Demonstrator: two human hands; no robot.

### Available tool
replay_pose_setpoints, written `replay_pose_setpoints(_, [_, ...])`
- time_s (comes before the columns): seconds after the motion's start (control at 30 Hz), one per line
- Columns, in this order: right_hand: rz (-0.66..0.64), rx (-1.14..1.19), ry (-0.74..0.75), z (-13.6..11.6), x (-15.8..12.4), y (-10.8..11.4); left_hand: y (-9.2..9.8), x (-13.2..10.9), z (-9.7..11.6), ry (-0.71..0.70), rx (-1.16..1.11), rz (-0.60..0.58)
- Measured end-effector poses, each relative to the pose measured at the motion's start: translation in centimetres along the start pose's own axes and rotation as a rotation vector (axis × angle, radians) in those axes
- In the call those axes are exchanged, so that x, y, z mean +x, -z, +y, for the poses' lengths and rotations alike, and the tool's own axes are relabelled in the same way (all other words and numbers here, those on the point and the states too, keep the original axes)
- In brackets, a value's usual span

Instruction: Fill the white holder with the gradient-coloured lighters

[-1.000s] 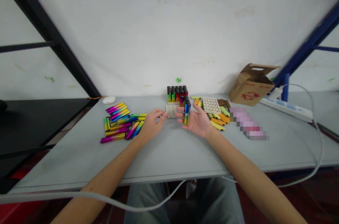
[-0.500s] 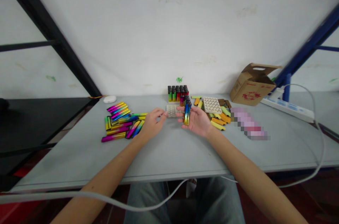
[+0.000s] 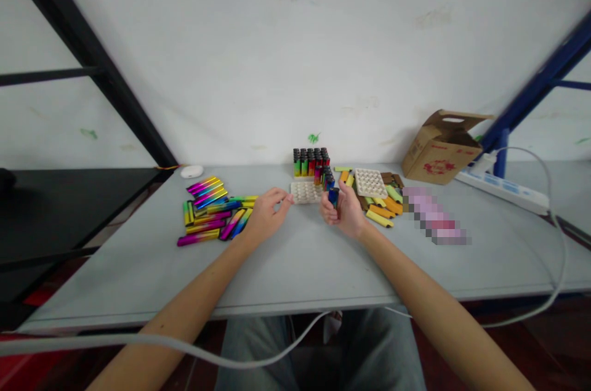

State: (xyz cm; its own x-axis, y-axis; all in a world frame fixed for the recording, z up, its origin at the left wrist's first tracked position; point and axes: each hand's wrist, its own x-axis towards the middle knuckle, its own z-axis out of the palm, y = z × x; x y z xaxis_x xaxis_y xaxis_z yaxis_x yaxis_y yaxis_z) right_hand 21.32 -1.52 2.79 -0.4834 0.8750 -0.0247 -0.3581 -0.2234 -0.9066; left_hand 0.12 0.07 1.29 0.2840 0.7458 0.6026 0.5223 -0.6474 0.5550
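Observation:
My right hand (image 3: 346,211) is closed around a blue lighter (image 3: 333,195) with a dark top, its fingers wrapped round the body. My left hand (image 3: 269,212) holds nothing that I can see; its fingers are loosely bent, with a gap between thumb and forefinger. Just beyond its fingertips lies a cream tray (image 3: 302,192) with rows of holes. Behind and right of that tray, several coloured lighters (image 3: 311,163) with black tops stand upright in rows. Left of my left hand is a loose pile of shiny rainbow lighters (image 3: 207,217), lying flat.
Right of my right hand, a second cream tray (image 3: 370,183) rests on yellow, orange and green pieces (image 3: 385,205). Farther right are a blurred pink item (image 3: 434,215), an open cardboard box (image 3: 438,157) and a power strip (image 3: 508,189). A white case (image 3: 191,172) sits at back left.
My right hand's fingers have closed around the lighter, which earlier lay across the open palm with its gold end showing. My left hand has hardly moved.

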Motion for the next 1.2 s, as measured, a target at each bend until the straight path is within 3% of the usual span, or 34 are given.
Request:
replay_pose_setpoints(0.13, [-0.076, 0.049, -0.071, -0.06, -0.15, -0.07, 0.02, 0.03, 0.13, -0.014, 0.003, 0.001])
replay_pose_setpoints(0.27, [-0.038, 0.069, -0.125, -0.09, -0.15, -0.06, -0.01, 0.03, 0.17, -0.014, 0.017, 0.002])
replay_pose_setpoints(0.7, [0.121, 0.025, -0.106, 0.07, 0.11, -0.48, -0.07, -0.09, -0.19, -0.031, 0.011, -0.004])
replay_pose_setpoints(1.2, [0.099, 0.026, -0.077, -0.03, 0.09, -0.57, 0.02, -0.12, -0.11, -0.037, 0.025, -0.014])
